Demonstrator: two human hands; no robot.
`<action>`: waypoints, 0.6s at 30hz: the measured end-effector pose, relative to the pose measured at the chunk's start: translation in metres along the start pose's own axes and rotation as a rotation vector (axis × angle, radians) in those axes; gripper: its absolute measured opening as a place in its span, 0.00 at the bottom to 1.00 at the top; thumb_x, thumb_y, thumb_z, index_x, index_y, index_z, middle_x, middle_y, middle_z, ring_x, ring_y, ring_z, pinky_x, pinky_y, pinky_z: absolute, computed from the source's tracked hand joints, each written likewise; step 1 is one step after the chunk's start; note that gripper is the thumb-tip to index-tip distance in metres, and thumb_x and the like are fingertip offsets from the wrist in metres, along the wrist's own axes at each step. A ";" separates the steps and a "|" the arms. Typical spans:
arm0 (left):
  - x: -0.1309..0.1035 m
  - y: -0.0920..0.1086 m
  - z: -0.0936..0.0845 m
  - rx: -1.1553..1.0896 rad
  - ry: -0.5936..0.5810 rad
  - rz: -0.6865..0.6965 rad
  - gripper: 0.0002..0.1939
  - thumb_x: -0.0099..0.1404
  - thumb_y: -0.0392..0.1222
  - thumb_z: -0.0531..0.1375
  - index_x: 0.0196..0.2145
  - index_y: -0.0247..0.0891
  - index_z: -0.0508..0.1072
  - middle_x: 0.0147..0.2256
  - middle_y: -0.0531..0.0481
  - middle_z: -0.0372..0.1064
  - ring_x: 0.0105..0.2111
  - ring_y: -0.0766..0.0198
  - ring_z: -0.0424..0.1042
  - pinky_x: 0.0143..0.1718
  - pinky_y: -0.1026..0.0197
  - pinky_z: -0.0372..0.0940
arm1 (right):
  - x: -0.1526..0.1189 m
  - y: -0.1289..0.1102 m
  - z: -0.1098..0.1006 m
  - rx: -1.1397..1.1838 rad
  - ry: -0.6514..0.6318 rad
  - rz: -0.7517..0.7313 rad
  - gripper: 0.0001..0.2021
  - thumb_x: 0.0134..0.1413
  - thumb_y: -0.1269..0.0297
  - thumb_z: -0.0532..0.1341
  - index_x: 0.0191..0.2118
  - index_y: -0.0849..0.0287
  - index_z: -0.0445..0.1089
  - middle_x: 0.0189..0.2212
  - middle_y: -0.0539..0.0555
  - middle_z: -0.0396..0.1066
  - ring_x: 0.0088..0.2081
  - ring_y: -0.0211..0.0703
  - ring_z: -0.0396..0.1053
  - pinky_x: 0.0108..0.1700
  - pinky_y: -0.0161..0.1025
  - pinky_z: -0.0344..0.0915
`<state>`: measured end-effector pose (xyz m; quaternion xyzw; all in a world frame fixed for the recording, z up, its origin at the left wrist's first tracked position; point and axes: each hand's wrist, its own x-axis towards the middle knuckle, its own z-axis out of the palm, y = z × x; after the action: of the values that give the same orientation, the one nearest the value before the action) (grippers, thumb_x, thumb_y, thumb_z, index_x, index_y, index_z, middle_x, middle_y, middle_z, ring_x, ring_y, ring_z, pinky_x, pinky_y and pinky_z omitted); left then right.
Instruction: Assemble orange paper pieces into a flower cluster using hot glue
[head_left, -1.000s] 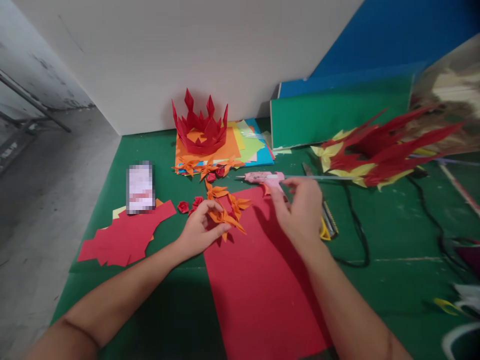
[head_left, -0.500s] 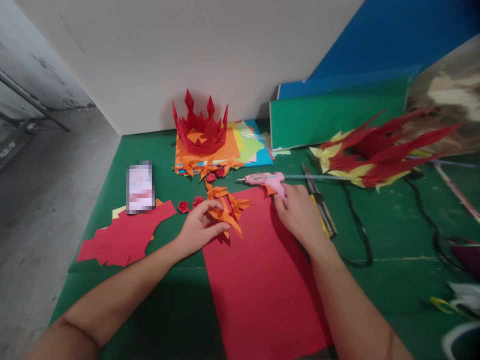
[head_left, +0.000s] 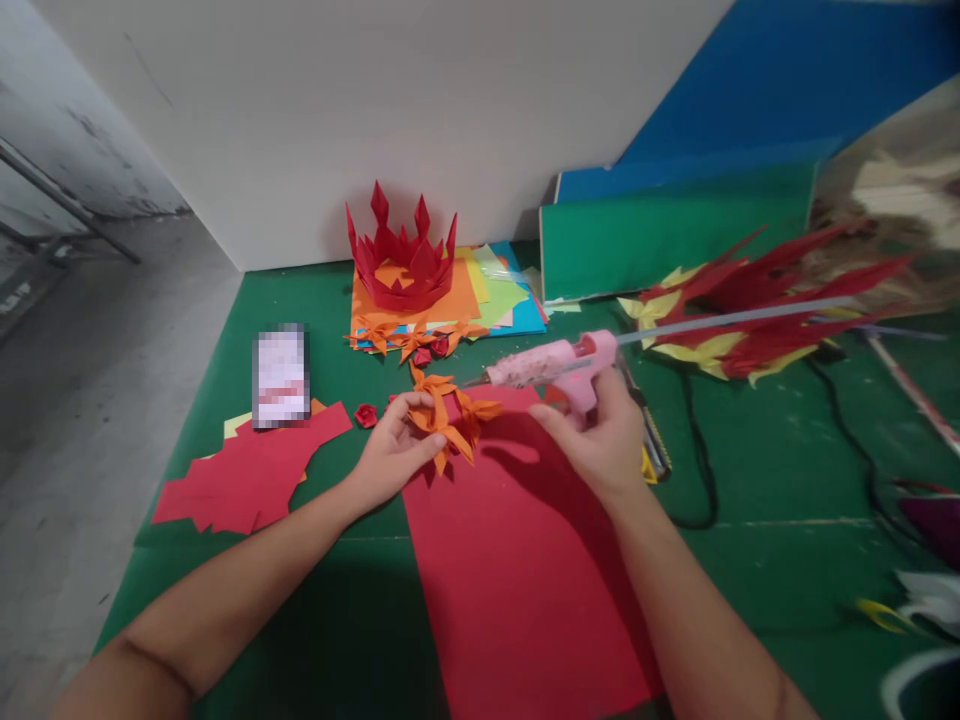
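Between its thumb and fingers, my left hand (head_left: 396,448) grips an orange paper flower (head_left: 448,437) over the top left of a red paper sheet (head_left: 532,560). My right hand (head_left: 604,435) is wrapped round the handle of a pink glue gun (head_left: 559,368). The gun is lifted off the table, its nozzle pointing left toward the orange flowers, and a long glue stick (head_left: 742,316) juts out of its back. More orange paper flowers (head_left: 414,340) and small red paper roses (head_left: 365,415) lie just beyond and beside my left hand.
A red paper crown (head_left: 401,270) stands on stacked coloured paper at the back. A larger red-and-yellow paper crown (head_left: 750,320) lies right. A cutter knife (head_left: 654,440) and black cord (head_left: 705,470) lie beside my right hand. Red paper scraps (head_left: 247,475) and a phone (head_left: 280,378) are left.
My right hand has raised the glue gun from the table and tilted its back end up. My left hand has shifted slightly left with the orange flower.
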<state>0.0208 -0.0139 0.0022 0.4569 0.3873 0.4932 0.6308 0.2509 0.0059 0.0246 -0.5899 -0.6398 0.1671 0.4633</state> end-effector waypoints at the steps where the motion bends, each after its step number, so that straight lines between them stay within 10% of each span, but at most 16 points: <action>1: -0.001 0.000 0.001 -0.012 -0.002 0.010 0.18 0.56 0.44 0.68 0.41 0.41 0.65 0.38 0.52 0.62 0.34 0.71 0.68 0.36 0.67 0.69 | -0.001 -0.001 0.000 -0.046 0.012 0.012 0.20 0.41 0.46 0.66 0.32 0.56 0.64 0.19 0.45 0.61 0.19 0.36 0.57 0.21 0.35 0.56; 18: 0.001 0.006 -0.001 -0.080 -0.061 -0.150 0.20 0.54 0.41 0.67 0.42 0.39 0.65 0.33 0.55 0.65 0.21 0.77 0.66 0.25 0.70 0.65 | -0.002 0.002 0.007 -0.436 0.023 -0.101 0.17 0.42 0.48 0.59 0.22 0.54 0.54 0.14 0.45 0.56 0.17 0.36 0.55 0.22 0.34 0.47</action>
<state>0.0184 -0.0119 0.0080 0.4159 0.3812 0.4456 0.6951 0.2464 0.0063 0.0189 -0.6453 -0.6841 -0.0055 0.3400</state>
